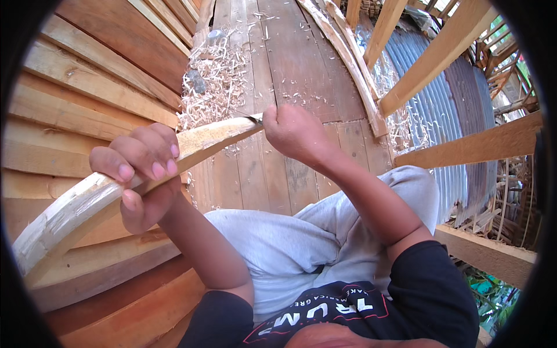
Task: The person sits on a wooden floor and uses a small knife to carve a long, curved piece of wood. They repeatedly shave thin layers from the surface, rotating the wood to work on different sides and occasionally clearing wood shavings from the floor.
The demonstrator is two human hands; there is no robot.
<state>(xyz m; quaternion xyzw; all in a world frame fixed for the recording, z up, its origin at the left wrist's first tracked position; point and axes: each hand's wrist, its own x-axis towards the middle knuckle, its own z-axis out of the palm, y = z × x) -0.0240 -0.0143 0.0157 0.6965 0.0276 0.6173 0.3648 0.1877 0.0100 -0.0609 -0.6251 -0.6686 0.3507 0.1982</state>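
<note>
Here, hands hold curved wood (rough-hewn) and a blade.

Room over floorboards (wall left)

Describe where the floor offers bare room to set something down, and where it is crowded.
The brown wooden plank floor is barest between the curly pale wood shavings and the long pale wooden strips, bar stray flakes. Another patch lies between the right hand and the grey cloth trousers. It is crowded where shavings heap beside the tan wooden plank wall.
</note>
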